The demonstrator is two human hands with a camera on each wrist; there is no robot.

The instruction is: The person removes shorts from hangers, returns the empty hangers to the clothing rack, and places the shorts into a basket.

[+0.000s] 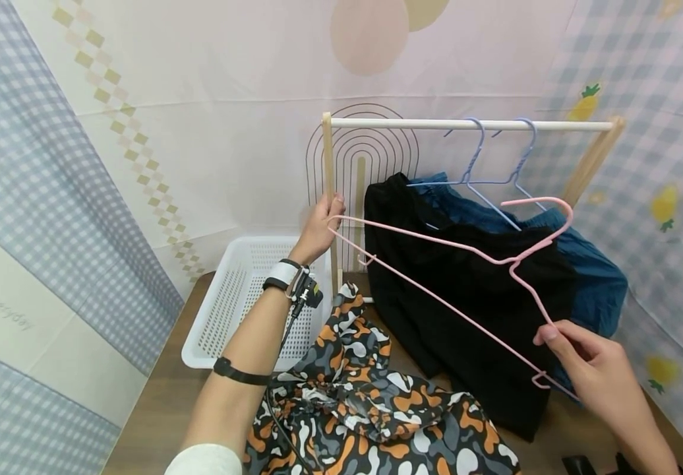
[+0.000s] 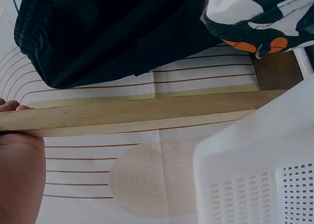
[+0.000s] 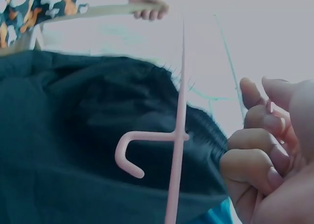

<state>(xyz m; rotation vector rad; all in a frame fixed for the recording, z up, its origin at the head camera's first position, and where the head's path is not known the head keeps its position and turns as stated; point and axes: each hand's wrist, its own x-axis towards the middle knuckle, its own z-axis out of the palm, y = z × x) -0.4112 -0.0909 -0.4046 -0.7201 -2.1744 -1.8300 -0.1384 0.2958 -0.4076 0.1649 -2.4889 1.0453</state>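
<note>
My right hand [image 1: 599, 369] pinches one sloping arm of a pink clothes hanger [image 1: 430, 241], held up in front of the rack with its hook toward the upper right. In the right wrist view the fingers curl around the hanger arm, and a small notch hook [image 3: 130, 153] shows on its bottom bar. My left hand [image 1: 318, 227] grips the left wooden post [image 1: 328, 158] of the clothes rack; the left wrist view shows fingertips at the post's edge. Black trousers [image 1: 466, 284] and blue trousers [image 1: 599, 284] hang from the rail on blue hangers [image 1: 476, 155].
A patterned garment in orange, black and white [image 1: 377, 409] lies spread on the wooden table [image 1: 146, 422] in front. At the left stands a white perforated basket [image 1: 213, 316]. The rack's white rail [image 1: 401, 123] runs across the back, before a patterned cloth backdrop [image 1: 217, 152].
</note>
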